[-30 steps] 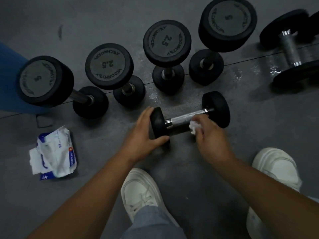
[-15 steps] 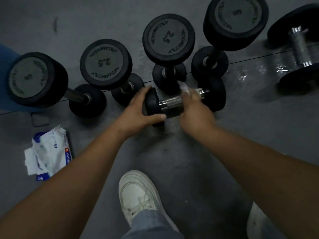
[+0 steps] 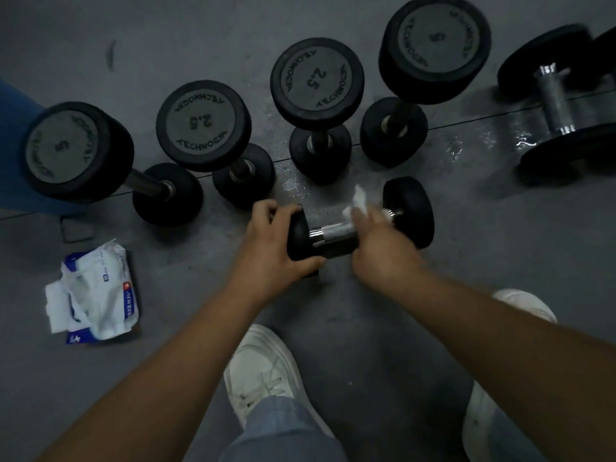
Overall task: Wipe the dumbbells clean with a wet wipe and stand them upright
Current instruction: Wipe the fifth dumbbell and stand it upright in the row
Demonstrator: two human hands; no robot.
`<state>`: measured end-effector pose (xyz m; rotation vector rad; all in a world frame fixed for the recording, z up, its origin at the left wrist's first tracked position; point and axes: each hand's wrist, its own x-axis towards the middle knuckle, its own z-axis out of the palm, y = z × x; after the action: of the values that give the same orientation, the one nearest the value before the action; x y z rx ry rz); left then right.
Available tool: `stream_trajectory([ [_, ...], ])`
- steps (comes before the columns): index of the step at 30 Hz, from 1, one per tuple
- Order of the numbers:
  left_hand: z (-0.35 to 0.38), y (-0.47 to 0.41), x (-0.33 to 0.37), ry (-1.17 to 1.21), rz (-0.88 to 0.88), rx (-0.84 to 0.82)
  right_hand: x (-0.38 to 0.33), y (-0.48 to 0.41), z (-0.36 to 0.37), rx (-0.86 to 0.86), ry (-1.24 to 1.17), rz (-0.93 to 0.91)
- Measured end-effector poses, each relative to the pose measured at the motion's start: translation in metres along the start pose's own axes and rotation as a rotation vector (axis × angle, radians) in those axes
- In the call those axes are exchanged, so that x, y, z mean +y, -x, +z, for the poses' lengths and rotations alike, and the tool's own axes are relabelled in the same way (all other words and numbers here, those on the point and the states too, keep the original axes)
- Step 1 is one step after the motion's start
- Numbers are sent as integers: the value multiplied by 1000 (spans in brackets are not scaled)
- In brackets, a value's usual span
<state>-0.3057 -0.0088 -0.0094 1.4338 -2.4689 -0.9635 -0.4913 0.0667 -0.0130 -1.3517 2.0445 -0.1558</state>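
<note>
Wet wipe (image 3: 358, 203), swung up over the handle (image 3: 333, 232) since the earlier frame, sits pinched in the right hand (image 3: 383, 248); left hand (image 3: 270, 248) grips one head (image 3: 296, 236) to stop the dumbbell (image 3: 408, 211) rolling.

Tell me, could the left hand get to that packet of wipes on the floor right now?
Probably yes, once freed. The left hand grips one end of the lying dumbbell; the packet of wipes lies to its left, with only floor between them.
</note>
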Motion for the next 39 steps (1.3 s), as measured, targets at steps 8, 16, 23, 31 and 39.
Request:
stream_trajectory([
  [8,17,31,12,124,-33,200,-18,43,23,-54,-65,29],
  [16,29,50,-5,371,-242,-151,-8,69,34,-96,-37,115],
  [23,38,95,-13,329,-244,-563,15,67,7,-69,-314,126],
  [31,41,106,-11,217,-107,-450,5,105,34,-5,-332,88],
  [39,0,33,5,169,-4,-133,-4,45,11,132,-1,48],
])
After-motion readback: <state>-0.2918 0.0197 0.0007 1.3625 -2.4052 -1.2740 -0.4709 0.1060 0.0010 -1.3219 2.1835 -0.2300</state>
